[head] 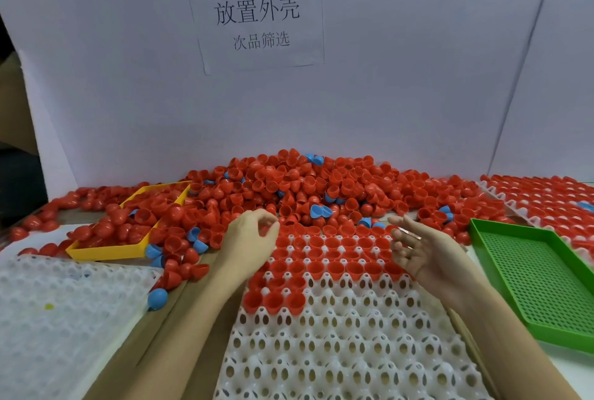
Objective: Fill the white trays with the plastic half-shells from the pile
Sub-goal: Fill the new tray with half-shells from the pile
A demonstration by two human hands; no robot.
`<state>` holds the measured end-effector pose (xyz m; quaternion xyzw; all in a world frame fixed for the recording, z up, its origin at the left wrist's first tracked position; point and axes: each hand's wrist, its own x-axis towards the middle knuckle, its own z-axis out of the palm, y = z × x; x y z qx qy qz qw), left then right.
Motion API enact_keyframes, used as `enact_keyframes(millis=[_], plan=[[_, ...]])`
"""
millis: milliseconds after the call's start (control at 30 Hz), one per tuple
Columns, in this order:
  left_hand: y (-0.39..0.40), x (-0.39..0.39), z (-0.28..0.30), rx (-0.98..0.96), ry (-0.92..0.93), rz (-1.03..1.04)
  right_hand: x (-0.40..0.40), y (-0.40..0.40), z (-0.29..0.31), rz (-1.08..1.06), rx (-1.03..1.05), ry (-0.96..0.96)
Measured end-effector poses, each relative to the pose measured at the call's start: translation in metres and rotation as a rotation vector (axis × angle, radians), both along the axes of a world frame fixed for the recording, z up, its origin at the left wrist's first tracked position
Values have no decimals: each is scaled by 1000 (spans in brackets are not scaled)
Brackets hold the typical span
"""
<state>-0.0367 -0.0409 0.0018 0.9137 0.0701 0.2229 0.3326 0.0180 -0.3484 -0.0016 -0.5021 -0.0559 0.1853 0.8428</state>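
A big pile of red half-shells (305, 181), with a few blue ones mixed in, lies along the back wall. In front of me sits a white tray (337, 341); its far rows hold red half-shells (340, 255) open side up, and its near rows are bare. My left hand (250, 239) hovers over the tray's far left corner at the pile's edge, fingers and thumb curled round what looks like a red half-shell. My right hand (421, 251) floats above the tray's far right part, palm turned inward, fingers relaxed and holding nothing.
A yellow tray (106, 253) half buried in shells sits at the left, with a white tray (64, 303) in front of it. A green perforated tray (530, 277) lies at the right, and behind it a tray filled with red shells (546, 203). A loose blue shell (157, 298) lies left of my forearm.
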Motion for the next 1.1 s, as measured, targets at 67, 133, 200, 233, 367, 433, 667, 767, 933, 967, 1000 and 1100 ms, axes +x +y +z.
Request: enact_keyframes(millis=[67,133,200,233,367,433,667,767,933,967,1000,1100], plan=[[5,29,7,130,99,33,0,0,0,12,7,-1],[12,53,13,251,165,10,0,0,1,18,12,5],[20,71,12,356,266,-60,0,-1,0,20,26,7],[24,77,10,393,327,-90,0,-1,0,21,33,5],[29,86,2,387,220,-24,3,-6,2,12,68,0],[26,83,3,310,38,55,3,-7,2,12,87,3],[-27,9,25,-394,-145,-93,-6,-1,8,83,-10,-105],[-55,-33,23,-509,-91,-229,-15,-2,13,240,-130,-259],[-77,-62,24,-597,-40,-313,-32,8,18,414,-477,-517],[-78,-65,25,-610,-33,-338,-34,13,16,438,-500,-548],[-79,-67,26,-626,-27,-365,-36,17,14,440,-504,-572],[-77,-72,25,-663,-1,-422,-37,26,11,372,-486,-604]])
